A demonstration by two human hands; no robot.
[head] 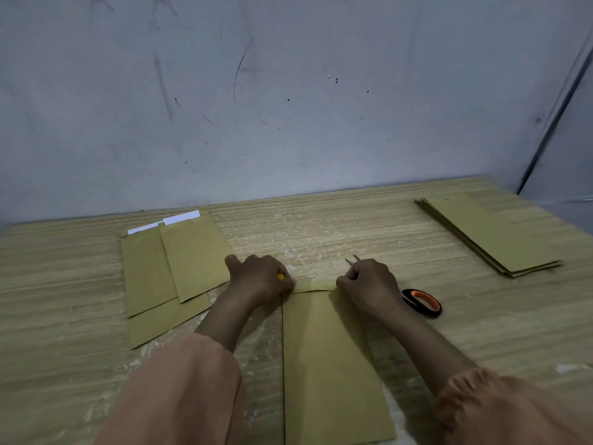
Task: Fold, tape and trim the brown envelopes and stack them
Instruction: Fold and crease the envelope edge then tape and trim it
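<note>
Both hands sit at the far edge of the brown envelope: left hand curled around something yellow, right hand gripping scissors.

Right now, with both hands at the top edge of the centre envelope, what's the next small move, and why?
Probably snip at the top edge. The right hand grips the scissors, blades slightly parted just past the envelope. The left hand holds that edge and something small and yellow, possibly tape.

Wooden table bears brown envelopes, two envelope stacks and scissors
</note>
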